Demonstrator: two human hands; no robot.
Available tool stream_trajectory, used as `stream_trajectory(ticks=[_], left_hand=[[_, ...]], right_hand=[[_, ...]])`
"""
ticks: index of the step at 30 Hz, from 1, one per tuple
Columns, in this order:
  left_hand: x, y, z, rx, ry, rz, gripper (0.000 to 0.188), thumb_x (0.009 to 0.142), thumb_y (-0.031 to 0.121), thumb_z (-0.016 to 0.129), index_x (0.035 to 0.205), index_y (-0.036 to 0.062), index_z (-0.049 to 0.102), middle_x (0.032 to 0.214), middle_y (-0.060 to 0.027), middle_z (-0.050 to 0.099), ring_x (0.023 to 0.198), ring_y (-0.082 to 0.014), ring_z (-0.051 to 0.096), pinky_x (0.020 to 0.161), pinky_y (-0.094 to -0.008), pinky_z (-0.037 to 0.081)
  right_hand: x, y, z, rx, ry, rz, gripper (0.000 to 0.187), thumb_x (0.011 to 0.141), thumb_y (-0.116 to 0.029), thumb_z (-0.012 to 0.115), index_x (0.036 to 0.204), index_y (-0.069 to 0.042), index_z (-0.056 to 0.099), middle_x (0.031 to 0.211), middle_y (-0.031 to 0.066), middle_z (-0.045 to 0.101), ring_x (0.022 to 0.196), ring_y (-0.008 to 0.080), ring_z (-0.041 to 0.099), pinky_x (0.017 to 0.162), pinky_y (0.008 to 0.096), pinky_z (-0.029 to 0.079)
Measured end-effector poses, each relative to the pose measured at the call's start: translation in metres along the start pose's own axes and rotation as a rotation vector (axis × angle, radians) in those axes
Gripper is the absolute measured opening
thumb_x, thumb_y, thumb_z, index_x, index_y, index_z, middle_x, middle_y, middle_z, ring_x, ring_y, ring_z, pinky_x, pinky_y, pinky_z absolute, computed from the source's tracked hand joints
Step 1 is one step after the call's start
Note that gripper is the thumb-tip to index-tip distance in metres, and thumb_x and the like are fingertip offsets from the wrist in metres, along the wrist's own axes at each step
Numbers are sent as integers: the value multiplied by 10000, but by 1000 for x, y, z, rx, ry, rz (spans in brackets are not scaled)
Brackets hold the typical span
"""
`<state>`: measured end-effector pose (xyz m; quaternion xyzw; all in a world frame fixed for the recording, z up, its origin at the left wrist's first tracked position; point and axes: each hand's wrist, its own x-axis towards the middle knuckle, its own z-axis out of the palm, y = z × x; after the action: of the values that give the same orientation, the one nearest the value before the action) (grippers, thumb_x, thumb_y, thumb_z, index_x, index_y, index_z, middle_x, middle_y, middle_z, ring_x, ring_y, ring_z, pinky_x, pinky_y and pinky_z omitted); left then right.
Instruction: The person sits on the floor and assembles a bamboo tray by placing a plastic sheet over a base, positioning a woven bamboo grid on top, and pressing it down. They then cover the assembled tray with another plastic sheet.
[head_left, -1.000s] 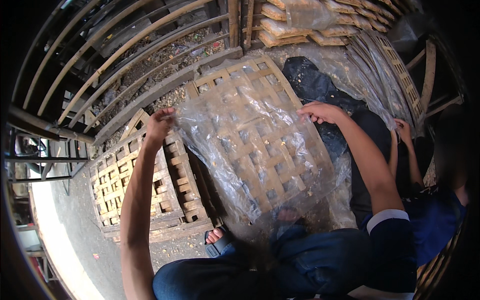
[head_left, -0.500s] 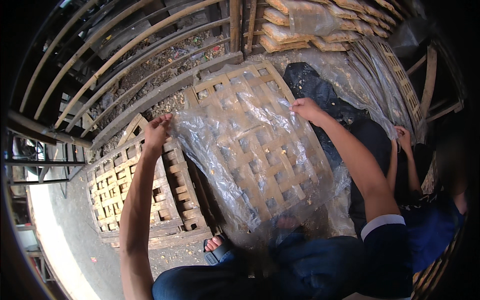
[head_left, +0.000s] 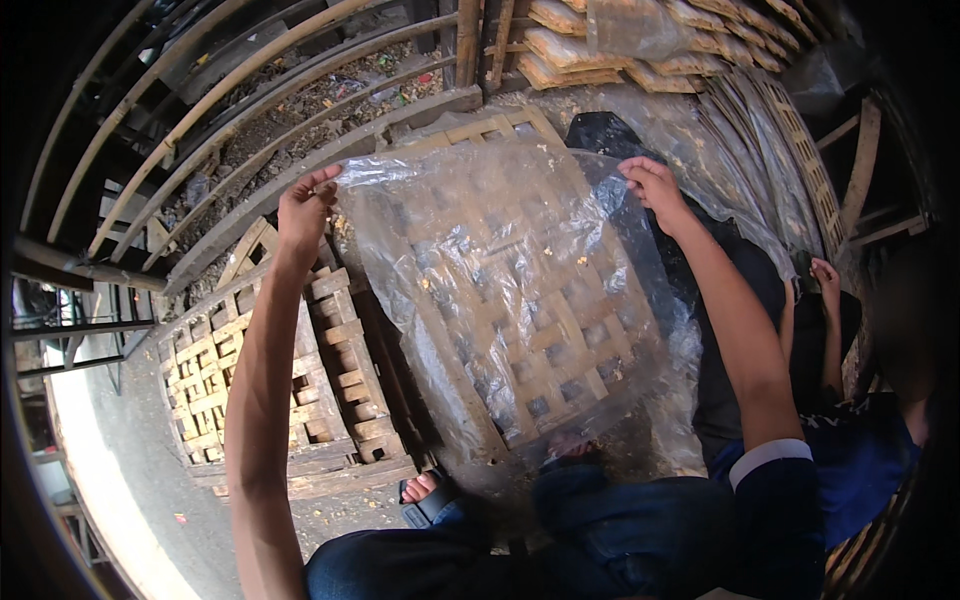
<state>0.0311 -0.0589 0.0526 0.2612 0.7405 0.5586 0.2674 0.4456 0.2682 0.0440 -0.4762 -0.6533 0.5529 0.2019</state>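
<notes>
A clear plastic sheet (head_left: 480, 240) with small yellowish crumbs on it is stretched between my two hands. My left hand (head_left: 308, 210) pinches its far left corner. At the far right corner, my right hand (head_left: 655, 190) grips it between thumb and fingers. Beneath the sheet lies a woven bamboo tray (head_left: 520, 122) in a frame, its slats showing through the plastic. The sheet drapes over most of the tray, and its near edge hangs close to my knees.
More woven bamboo trays (head_left: 235, 360) are stacked at left. Black plastic (head_left: 600, 130) lies beyond the tray. Filled plastic bags (head_left: 620, 45) are piled at the back. Bamboo rails (head_left: 250, 100) line the far left. Another person's hand (head_left: 826, 280) is at right, near leaning plastic-covered trays (head_left: 800, 160).
Both my hands have moved slightly farther away, the right one also outward. The sheet is now spread wider and flatter over the tray.
</notes>
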Motion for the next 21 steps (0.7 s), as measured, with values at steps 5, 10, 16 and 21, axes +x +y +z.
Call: stream_trajectory(ticks=[5,10,16,21], left_hand=[[14,3,11,34,-102,33,292,1002,150,577,1279,107,660,1016,37,645,876,-65,551,785,-250,441],[12,-16,6,60,-164,-139,277,996,252,600,1238,145,681,1050,39,653,952,-96,565,832,-324,448],[13,-26,6,15,-119,-214,308,1002,289,586,1208,93,705,1154,-8,686,1064,-147,597,915,-348,465],[23,-40,9,-227,-101,-216,299,1014,187,534,1224,34,682,1223,-42,693,1023,-162,646,906,-329,503]], right_hand=[[4,17,-19,-19,-175,101,327,951,-297,589,1151,-57,687,745,-53,501,595,40,391,505,205,280],[21,23,-9,-244,-230,248,606,964,-571,516,1184,-29,677,877,-6,604,651,77,435,581,239,347],[42,15,18,-240,-156,261,698,935,-687,513,1130,-39,684,876,-44,599,670,70,424,551,229,321],[48,0,33,-281,-369,378,606,927,-638,577,1107,-68,677,721,-19,533,543,60,351,496,238,277]])
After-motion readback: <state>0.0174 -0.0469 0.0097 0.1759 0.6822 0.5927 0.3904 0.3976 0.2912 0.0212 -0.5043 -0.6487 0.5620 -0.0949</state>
